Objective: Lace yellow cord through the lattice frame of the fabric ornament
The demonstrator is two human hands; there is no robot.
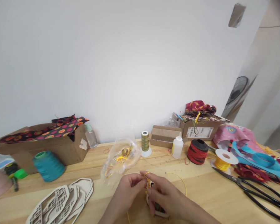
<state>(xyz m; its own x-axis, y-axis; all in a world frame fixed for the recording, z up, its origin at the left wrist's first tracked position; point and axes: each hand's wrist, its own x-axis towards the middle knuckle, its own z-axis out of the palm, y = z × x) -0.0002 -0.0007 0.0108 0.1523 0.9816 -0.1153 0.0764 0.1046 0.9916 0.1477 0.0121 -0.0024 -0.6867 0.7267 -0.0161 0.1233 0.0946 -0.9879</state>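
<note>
Near the front edge of the table my two hands meet over a small ornament (162, 214) with a pale rim and a dark patterned middle. A yellow cord (183, 182) runs through my fingers and trails off behind my right hand, with another length hanging below my left. My left hand (133, 185) pinches the cord at the ornament's top. My right hand (164, 193) is closed around the ornament's upper part, a loop of cord at its index finger. Much of the ornament is hidden under the right hand.
Left lie cut-out wooden panels (53, 202), a teal thread cone (48, 166) and a cardboard box (80, 146). Ahead are a plastic bag (115, 160), gold thread spool (145, 143) and glue bottle (177, 147). Right are a red cord spool (197, 152), yellow cord spool (224, 158) and black-handled scissors (245, 183).
</note>
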